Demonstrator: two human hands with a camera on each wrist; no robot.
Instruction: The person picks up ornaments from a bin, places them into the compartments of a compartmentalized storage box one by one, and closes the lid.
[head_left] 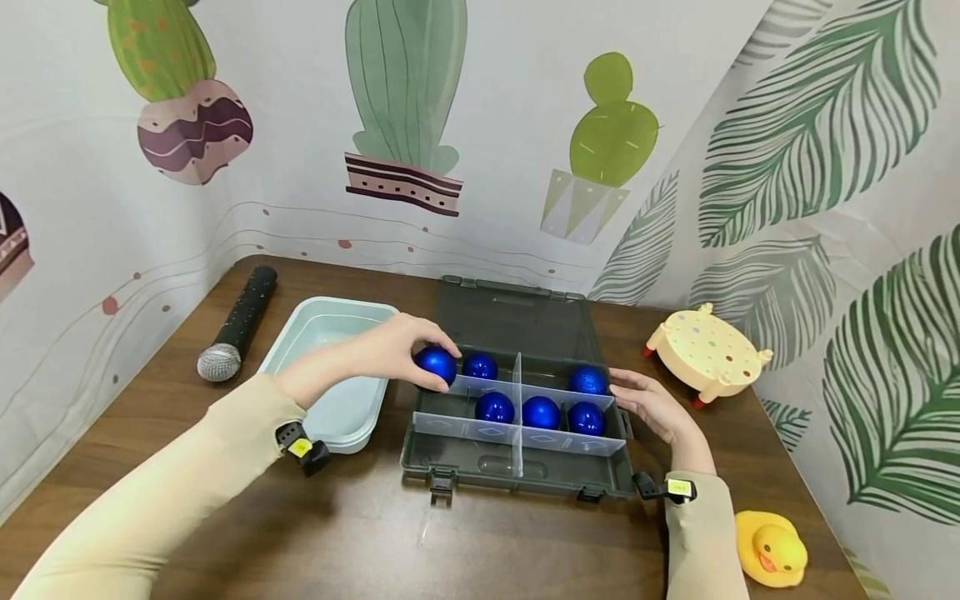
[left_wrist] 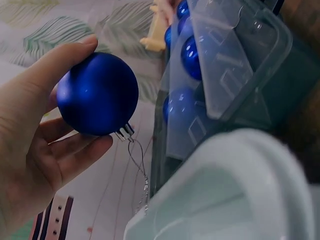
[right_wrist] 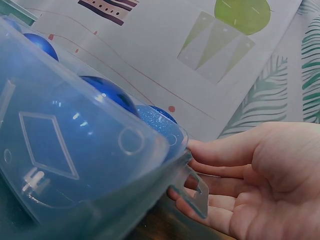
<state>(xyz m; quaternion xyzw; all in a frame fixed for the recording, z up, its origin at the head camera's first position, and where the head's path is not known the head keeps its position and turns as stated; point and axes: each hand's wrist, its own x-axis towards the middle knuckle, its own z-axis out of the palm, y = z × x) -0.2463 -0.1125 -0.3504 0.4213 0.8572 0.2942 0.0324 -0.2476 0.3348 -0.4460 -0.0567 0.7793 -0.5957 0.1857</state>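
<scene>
A matte blue bauble [left_wrist: 97,94] with a silver cap and string is held in my left hand [head_left: 401,346], pinched between thumb and fingers over the back left of the divided box. Dark and see-through, the box [head_left: 450,477] has its lid [head_left: 517,321] folded back and clear dividers [head_left: 465,427] inside. Several other blue baubles, among them a glittery one [head_left: 588,380], sit in its back and middle rows. On the box's right side, my right hand [head_left: 652,404] touches the wall with fairly straight fingers, the thumb tip at the rim beside a side tab [right_wrist: 195,192].
A pale blue tub [head_left: 341,417] stands left of the box, below my left forearm. Farther left lies a microphone [head_left: 238,325]. A cream toy stool [head_left: 708,354] is at the back right, and a yellow rubber duck [head_left: 771,548] sits by my right sleeve.
</scene>
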